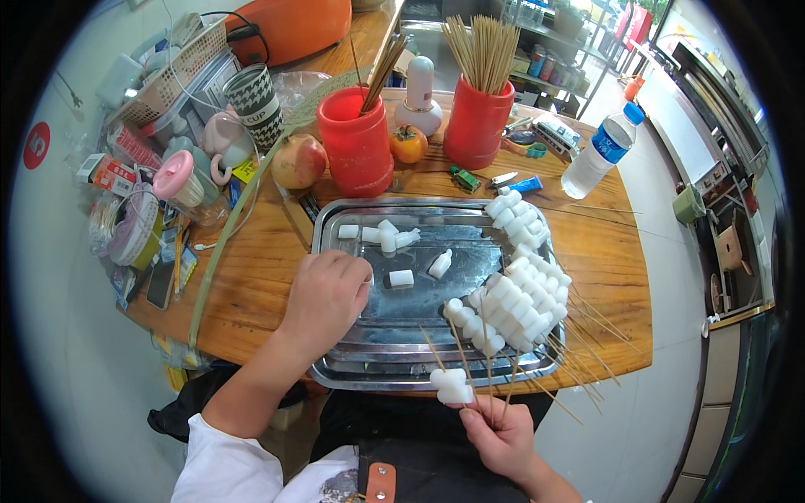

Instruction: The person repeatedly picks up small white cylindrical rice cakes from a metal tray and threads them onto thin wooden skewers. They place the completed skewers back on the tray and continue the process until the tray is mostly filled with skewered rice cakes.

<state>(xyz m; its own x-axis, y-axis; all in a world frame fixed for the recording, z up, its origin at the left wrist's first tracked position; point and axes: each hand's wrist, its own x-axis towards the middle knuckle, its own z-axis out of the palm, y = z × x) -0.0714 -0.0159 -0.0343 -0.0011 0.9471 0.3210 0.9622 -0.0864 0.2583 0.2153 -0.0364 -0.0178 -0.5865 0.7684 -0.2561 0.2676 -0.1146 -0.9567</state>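
Observation:
My right hand point(499, 437) grips several thin bamboo skewers point(488, 377) in front of the tray's near edge. Two white cylindrical food pieces point(451, 386) are threaded on one of them. Over the left side of a shiny metal tray point(377, 342), my left hand point(330, 295) has its fingers drawn together; a bit of white shows at the fingertips, the rest hidden by the hand. Loose white pieces point(401, 278) lie on the tray to its right and beyond it. Loaded skewers point(522, 302) are piled along the tray's right side, their bare sticks pointing out over the table.
Behind the tray stand two red containers point(355, 151) point(476, 126) of skewers, a pomegranate point(299, 161) and a persimmon point(409, 144). A water bottle point(597, 157) is at the right. Clutter, including a phone point(161, 284), crowds the wooden table's point(604, 251) left side.

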